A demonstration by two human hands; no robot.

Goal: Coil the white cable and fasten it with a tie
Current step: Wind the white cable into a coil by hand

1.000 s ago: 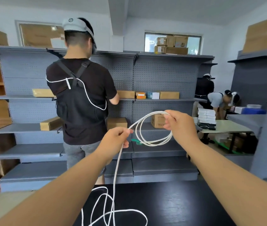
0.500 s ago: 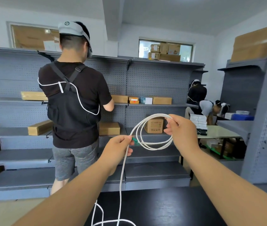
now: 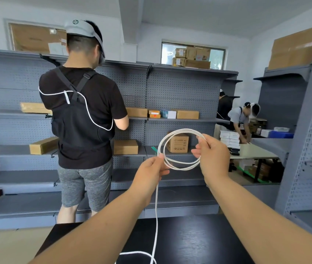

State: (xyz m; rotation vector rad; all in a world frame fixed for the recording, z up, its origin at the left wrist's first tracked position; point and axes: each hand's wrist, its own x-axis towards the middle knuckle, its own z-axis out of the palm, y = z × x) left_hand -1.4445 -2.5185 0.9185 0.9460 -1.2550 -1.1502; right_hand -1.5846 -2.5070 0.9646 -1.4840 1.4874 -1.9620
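Note:
A white cable [image 3: 178, 131] forms a round coil of several loops held up in front of me. My right hand [image 3: 211, 156] grips the coil's right side, thumb and fingers curled round the loops. My left hand [image 3: 151, 171] pinches the cable at the coil's lower left. From there the loose end [image 3: 156, 216] hangs straight down to the black table [image 3: 199, 242], where a small bend of it lies at the near edge. No tie is visible.
A person in a black shirt [image 3: 82, 115] stands close ahead on the left, facing grey shelving [image 3: 180, 86] with cardboard boxes. Two more people work at a white table [image 3: 252, 152] at the right. A grey rack [image 3: 307, 149] stands at my right.
My hands have come closer together, the left one rising to the coil. The coil has tightened and less loose cable lies on the table.

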